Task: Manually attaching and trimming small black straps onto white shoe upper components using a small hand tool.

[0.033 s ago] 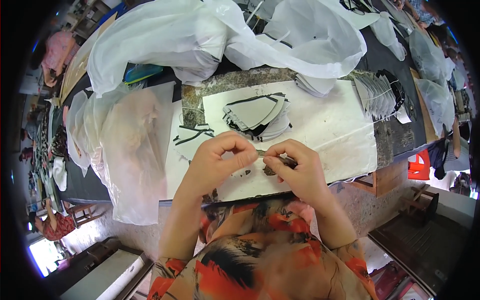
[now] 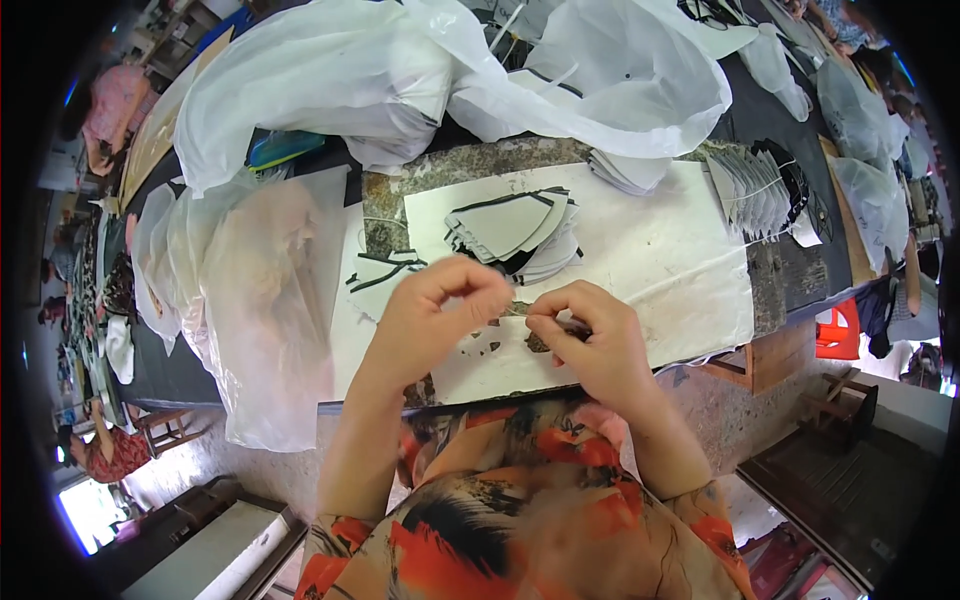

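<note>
My left hand (image 2: 440, 318) is raised above the near half of a white sheet (image 2: 670, 260), thumb and forefinger curled together; what they hold is too small to tell. Close beside it, my right hand (image 2: 598, 338) is pinched, its fingertips at a thin strand I cannot identify. Worn holes in the sheet show dark below the hands. Just beyond lies a fanned pile of pale cut pieces with black edging (image 2: 510, 225). Loose black-edged strips (image 2: 385, 268) lie left of that pile.
Translucent plastic bags (image 2: 320, 75) heap along the far side, and another bag (image 2: 265, 310) hangs over the near left edge. A tied bundle of grey pieces (image 2: 745, 195) sits at the right. A red plastic stool (image 2: 838, 330) stands beyond the table, with people working at the sides.
My left hand has lifted and drawn slightly left, its fingertips farther from the right hand. The right hand has barely moved.
</note>
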Demonstrator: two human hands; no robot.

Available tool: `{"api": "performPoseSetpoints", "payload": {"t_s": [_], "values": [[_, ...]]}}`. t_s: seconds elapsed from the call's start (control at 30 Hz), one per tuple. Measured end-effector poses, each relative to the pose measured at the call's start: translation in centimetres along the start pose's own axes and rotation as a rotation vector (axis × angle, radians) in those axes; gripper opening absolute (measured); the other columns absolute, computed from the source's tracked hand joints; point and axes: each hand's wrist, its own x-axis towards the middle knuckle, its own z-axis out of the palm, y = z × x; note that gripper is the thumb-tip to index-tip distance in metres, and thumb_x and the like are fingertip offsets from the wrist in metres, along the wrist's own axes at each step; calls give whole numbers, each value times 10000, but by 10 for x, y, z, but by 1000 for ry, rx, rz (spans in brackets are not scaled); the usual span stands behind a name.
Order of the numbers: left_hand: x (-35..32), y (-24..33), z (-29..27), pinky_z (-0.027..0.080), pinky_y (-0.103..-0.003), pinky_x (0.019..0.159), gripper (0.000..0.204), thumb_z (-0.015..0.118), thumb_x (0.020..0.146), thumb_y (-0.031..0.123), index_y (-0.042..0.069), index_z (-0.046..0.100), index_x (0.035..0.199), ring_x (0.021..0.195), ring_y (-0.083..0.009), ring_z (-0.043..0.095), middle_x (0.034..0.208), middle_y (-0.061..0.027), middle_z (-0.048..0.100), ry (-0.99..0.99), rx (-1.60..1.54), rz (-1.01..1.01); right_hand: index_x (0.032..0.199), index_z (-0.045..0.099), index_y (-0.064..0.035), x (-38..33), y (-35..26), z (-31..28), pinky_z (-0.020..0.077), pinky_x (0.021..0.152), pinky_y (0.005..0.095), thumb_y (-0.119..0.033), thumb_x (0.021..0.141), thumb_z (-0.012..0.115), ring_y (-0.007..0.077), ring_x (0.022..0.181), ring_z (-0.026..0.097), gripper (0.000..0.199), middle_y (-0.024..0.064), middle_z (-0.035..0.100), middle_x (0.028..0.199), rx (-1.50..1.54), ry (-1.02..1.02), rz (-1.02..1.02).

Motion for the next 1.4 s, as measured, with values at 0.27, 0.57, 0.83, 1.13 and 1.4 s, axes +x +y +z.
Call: {"api": "performPoseSetpoints", "payload": {"t_s": [0.27, 0.57, 0.83, 1.13, 1.4], "values": [[53, -3, -2, 463, -392, 1032, 533, 817, 804, 227, 42, 651, 1275, 1210, -304, 596, 1285, -154, 650, 274, 706, 271, 941, 631, -98, -21, 2, 14, 519, 663, 361, -248, 729, 670, 250, 804, 605, 262, 51, 587, 870, -861, -237, -709], [55, -6, -8, 464, -367, 1038, 689, 834, 768, 232, 31, 601, 1385, 1224, -306, 588, 1306, -146, 621, 145, 542, 120, 962, 713, -52, 9, 19, 2, 487, 763, 267, -86, 879, 765, 143, 851, 625, 103, 32, 668, 880, 162, -752, -193], [61, -9, -11, 507, -369, 961, 614, 828, 765, 234, 16, 634, 1305, 1155, -313, 608, 1271, -142, 619, 139, 484, 48, 939, 706, -51, -5, 29, 12, 450, 793, 251, -69, 934, 737, 77, 892, 568, 37, -15, 657, 923, 401, -583, 41], [51, -29, 3, 484, -400, 1008, 532, 851, 727, 236, 39, 653, 1180, 1156, -324, 616, 1240, -143, 652, 291, 664, 269, 988, 668, -61, 41, 24, -22, 435, 846, 252, -90, 963, 692, 82, 1008, 542, 44, 66, 609, 1320, 399, -1, -185], [50, -22, 12, 464, -433, 1024, 563, 831, 721, 211, 60, 661, 1236, 1175, -342, 575, 1247, -140, 629, 366, 680, 325, 1000, 657, -42, 47, 12, -25, 414, 883, 263, -101, 970, 683, 92, 1091, 535, 72, 71, 600, 1320, 219, 16, -42]]}}
